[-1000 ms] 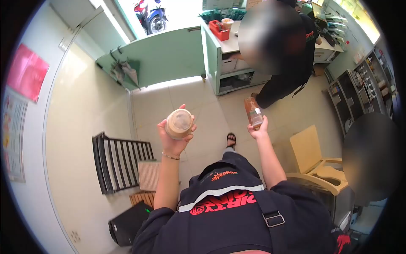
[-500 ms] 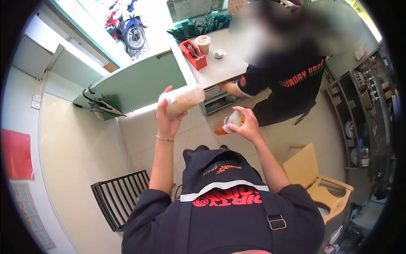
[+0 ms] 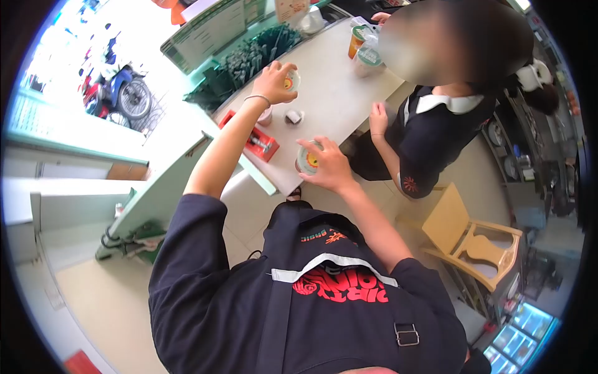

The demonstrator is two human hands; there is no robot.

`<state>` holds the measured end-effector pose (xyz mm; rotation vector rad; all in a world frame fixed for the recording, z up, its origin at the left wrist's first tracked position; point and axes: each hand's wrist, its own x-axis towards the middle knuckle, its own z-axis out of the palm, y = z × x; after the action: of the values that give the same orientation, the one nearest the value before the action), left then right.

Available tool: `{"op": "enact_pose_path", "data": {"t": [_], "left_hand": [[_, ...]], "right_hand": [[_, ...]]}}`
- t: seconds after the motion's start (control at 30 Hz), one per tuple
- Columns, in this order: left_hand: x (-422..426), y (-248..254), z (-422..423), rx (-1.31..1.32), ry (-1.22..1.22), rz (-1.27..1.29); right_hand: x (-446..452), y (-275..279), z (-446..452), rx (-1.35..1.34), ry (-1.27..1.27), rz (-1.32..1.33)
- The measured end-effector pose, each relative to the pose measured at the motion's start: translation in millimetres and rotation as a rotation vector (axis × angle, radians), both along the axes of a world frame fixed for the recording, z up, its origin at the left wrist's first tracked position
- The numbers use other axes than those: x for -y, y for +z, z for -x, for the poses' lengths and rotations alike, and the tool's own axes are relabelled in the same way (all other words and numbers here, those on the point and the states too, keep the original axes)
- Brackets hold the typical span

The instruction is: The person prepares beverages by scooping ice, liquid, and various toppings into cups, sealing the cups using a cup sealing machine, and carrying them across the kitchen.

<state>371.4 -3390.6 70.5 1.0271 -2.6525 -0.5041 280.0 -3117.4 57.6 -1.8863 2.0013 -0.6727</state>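
My left hand (image 3: 274, 83) is wrapped round a cup with a printed film seal (image 3: 291, 80), at the far left of the counter (image 3: 339, 100). In my right hand (image 3: 330, 167) is a second drink cup (image 3: 308, 159), upright at the counter's near edge; its sealed top carries a yellow and red print. Whether either base touches the counter I cannot tell. Between my hands are a red tape dispenser (image 3: 260, 144), a partly hidden cup (image 3: 265, 116) and a small round white item (image 3: 294, 116).
A co-worker (image 3: 423, 137) stands at the right of the counter, one hand (image 3: 378, 118) by its edge. Beside them are an orange drink (image 3: 356, 41) and a green-topped cup (image 3: 369, 57). Green-wrapped straws (image 3: 252, 59) line the back. A wooden chair (image 3: 467, 234) stands behind right.
Both my hands have carried their cups forward to the counter, and the tilted cups are now upright. The view has shifted. The co-worker has turned towards the counter, where two more cups show.
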Motion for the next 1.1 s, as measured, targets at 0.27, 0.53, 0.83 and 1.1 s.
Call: {"op": "enact_pose_path", "data": {"t": [0.27,0.53,0.83,1.1], "left_hand": [[106.4,-70.1,42.4,0.404,-0.212,-0.100],[123.2,-76.5,26.4,0.412,-0.338,-0.176],[70.6,-44.8,-106.4,-0.859,0.269,-0.331],[-112.7,-197.3,-210.1,-0.925,1.348,-0.957]], "right_hand": [[97.3,-31.7,-21.6,-0.020,-0.138,0.005],[124.0,-9.9,-38.6,0.014,-0.218,-0.118],[41.1,-146.2,48.3,0.061,-0.527,-0.267],[48.3,-170.8,26.2,-0.222,-0.399,-0.459]]}}
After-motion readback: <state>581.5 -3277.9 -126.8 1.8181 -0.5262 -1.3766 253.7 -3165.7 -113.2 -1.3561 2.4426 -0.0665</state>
